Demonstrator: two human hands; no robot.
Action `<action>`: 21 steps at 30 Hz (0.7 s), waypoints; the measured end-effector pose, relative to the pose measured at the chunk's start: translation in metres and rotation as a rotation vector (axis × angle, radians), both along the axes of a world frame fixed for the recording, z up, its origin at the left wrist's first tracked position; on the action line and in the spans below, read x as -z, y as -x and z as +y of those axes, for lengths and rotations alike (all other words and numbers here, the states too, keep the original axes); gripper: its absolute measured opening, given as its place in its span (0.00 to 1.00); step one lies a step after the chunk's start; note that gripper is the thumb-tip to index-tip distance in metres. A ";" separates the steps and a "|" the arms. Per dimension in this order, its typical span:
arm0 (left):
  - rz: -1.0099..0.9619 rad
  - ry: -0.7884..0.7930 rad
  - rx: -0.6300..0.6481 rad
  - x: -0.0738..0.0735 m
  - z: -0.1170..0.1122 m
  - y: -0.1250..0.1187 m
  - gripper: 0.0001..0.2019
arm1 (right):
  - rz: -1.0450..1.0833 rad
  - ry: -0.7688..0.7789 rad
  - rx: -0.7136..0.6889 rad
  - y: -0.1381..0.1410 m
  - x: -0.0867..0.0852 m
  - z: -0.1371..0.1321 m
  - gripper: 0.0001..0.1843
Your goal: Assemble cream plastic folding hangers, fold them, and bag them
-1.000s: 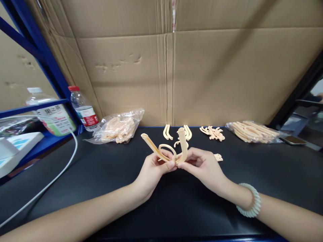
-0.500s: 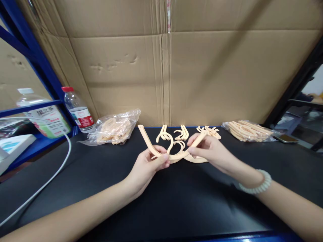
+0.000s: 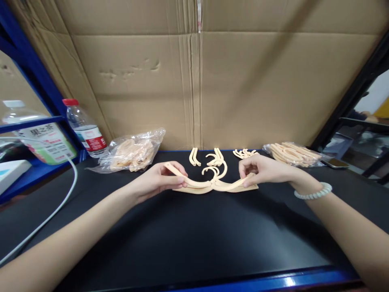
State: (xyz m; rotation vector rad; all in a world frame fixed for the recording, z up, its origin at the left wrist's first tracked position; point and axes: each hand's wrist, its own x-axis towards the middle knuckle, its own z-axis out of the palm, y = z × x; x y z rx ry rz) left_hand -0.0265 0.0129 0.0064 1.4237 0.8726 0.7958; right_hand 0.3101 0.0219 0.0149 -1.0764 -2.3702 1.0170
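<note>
A beige plastic clothes hanger [image 3: 225, 187] with a curved hook spans the space between my two hands. My left hand [image 3: 156, 178] is closed on its left arm, thumb on top. My right hand [image 3: 263, 169] pinches the end of its right arm. Just beneath and behind it, at least one similar hanger [image 3: 193, 191] lies on the black table, partly hidden. Whether the two touch I cannot tell. Beyond lie loose beige hanger arms [image 3: 194, 157] in a small group, and several loose hooks [image 3: 244, 153] near my right hand.
A clear bag of beige parts [image 3: 133, 152] lies at the back left, beside a red-capped bottle [image 3: 91, 136]. Another bag [image 3: 293, 154] and a phone [image 3: 335, 163] are at the back right. A white cable [image 3: 57, 211] crosses the left side. Cardboard [image 3: 136, 81] stands behind the table.
My hands have moved apart along the hanger, the left one leftward. The hanger has come down towards the table, and its arms now spread flatter and wider. The view has shifted slightly.
</note>
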 end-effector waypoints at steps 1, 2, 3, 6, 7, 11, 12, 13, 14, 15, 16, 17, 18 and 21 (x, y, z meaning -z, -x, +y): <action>0.058 -0.052 0.018 0.001 0.004 0.003 0.10 | -0.036 0.006 -0.010 -0.001 0.000 0.000 0.17; 0.121 -0.122 0.029 0.001 0.008 0.006 0.10 | -0.067 0.012 -0.017 -0.002 0.000 0.000 0.16; 0.187 -0.204 0.037 0.002 0.011 0.009 0.09 | -0.090 0.015 -0.021 -0.002 0.000 0.000 0.16; 0.370 -0.439 0.060 0.002 0.014 0.013 0.08 | -0.144 -0.001 -0.021 -0.001 0.000 -0.001 0.14; 0.426 -0.514 0.072 0.002 0.014 0.014 0.08 | -0.162 -0.007 -0.022 -0.001 0.001 -0.001 0.13; 0.651 -0.799 0.165 0.000 0.010 0.014 0.05 | -0.231 -0.099 -0.024 -0.001 0.005 0.001 0.08; 0.697 -0.844 0.181 -0.001 0.009 0.013 0.05 | -0.239 -0.128 -0.025 -0.001 0.006 0.001 0.08; 0.734 -0.875 0.188 -0.001 0.008 0.013 0.04 | -0.243 -0.149 -0.027 -0.002 0.008 0.002 0.09; 0.762 -0.893 0.192 -0.001 0.008 0.014 0.04 | -0.245 -0.159 -0.030 -0.003 0.009 0.003 0.10; 0.779 -0.906 0.193 0.000 0.007 0.014 0.04 | -0.243 -0.159 -0.031 -0.003 0.011 0.004 0.11; 0.787 -0.914 0.196 0.001 0.007 0.013 0.04 | -0.240 -0.153 -0.031 -0.004 0.012 0.004 0.11; 0.792 -0.919 0.199 0.002 0.006 0.013 0.04 | -0.236 -0.145 -0.031 -0.005 0.013 0.005 0.12; 0.796 -0.925 0.201 0.004 0.006 0.013 0.05 | -0.233 -0.138 -0.032 -0.005 0.014 0.005 0.12; 0.836 -0.936 0.205 0.008 0.004 0.010 0.05 | -0.245 -0.123 -0.048 -0.005 0.016 0.006 0.12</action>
